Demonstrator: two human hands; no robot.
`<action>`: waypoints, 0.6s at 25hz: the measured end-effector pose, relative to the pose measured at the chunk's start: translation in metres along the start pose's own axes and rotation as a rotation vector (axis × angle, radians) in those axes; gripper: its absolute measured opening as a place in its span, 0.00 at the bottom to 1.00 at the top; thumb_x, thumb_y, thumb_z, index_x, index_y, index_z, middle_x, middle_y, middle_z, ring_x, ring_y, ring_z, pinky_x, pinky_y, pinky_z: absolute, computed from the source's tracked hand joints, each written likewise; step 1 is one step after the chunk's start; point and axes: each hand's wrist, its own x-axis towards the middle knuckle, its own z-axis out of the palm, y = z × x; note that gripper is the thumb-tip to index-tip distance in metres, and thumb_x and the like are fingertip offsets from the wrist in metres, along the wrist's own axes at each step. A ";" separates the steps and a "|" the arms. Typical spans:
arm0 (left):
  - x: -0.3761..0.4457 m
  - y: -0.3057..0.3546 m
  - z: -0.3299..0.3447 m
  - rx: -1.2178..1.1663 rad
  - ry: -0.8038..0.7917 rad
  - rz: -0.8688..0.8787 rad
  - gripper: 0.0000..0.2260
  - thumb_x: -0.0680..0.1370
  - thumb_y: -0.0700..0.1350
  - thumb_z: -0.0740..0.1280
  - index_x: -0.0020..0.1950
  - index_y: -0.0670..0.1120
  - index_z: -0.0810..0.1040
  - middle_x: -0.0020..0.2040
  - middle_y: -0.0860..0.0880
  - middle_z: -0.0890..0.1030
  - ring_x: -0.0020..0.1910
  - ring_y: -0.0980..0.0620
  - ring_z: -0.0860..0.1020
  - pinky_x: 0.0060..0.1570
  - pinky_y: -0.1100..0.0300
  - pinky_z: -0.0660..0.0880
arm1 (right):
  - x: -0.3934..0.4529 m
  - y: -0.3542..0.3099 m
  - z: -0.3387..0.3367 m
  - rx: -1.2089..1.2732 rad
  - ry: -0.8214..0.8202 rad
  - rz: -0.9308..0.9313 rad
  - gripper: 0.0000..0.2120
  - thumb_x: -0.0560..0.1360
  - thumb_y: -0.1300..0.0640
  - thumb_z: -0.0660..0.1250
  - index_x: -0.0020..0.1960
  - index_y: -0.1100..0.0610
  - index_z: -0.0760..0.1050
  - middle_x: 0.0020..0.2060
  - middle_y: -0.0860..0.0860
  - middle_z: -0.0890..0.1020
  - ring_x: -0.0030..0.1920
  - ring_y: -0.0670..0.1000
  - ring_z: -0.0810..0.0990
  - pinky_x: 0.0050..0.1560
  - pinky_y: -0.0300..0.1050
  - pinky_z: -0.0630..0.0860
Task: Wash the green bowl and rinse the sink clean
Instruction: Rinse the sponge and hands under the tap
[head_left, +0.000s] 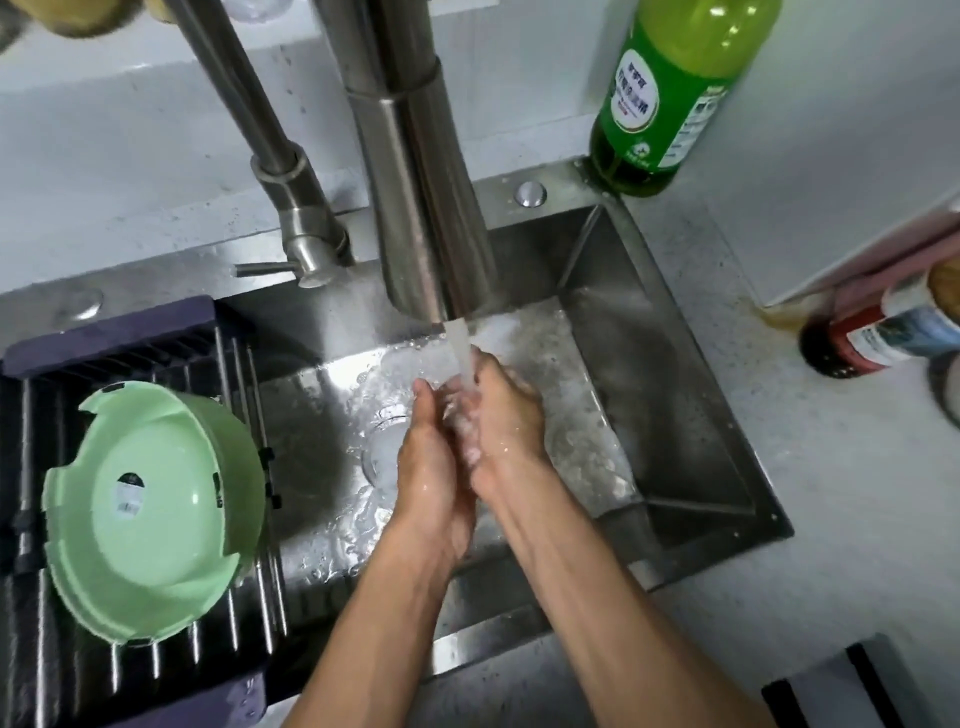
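My left hand (434, 467) & right hand (506, 415) pressed together under tap water (464, 358) over sink (613, 374), fingers loosely curled, gripping nothing. Green bowl (150, 509) upside down on rack (218, 639) at left.

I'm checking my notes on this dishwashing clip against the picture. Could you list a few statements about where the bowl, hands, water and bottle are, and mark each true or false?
1. The green bowl sits on the drying rack over the left part of the sink. True.
2. The left hand holds the green bowl. False: it holds nothing and is pressed against the right hand under the water.
3. Water runs from the faucet onto the hands. True.
4. The green detergent bottle lies in the sink basin. False: it stands on the counter at the sink's back right corner.
5. The bowl is full of soapy water. False: it shows only a sticker inside.
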 end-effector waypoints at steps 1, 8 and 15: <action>-0.003 -0.002 -0.002 0.021 -0.038 -0.031 0.23 0.83 0.60 0.52 0.53 0.47 0.81 0.50 0.45 0.85 0.49 0.49 0.83 0.51 0.55 0.78 | 0.000 -0.002 -0.003 0.006 -0.001 -0.013 0.16 0.75 0.59 0.67 0.29 0.57 0.69 0.20 0.51 0.66 0.19 0.49 0.62 0.22 0.37 0.56; -0.022 -0.045 0.033 0.486 -0.092 0.045 0.12 0.82 0.50 0.61 0.60 0.50 0.81 0.55 0.48 0.85 0.52 0.49 0.82 0.56 0.50 0.75 | 0.005 -0.059 -0.099 0.083 -0.194 0.057 0.06 0.70 0.56 0.66 0.35 0.54 0.77 0.33 0.53 0.78 0.27 0.51 0.74 0.31 0.42 0.68; -0.027 -0.077 0.180 0.841 -0.295 0.702 0.10 0.75 0.40 0.72 0.53 0.50 0.80 0.44 0.56 0.83 0.42 0.61 0.80 0.43 0.66 0.76 | -0.011 -0.143 -0.228 0.085 0.141 -0.341 0.16 0.63 0.66 0.66 0.48 0.53 0.73 0.39 0.53 0.79 0.36 0.54 0.76 0.34 0.45 0.73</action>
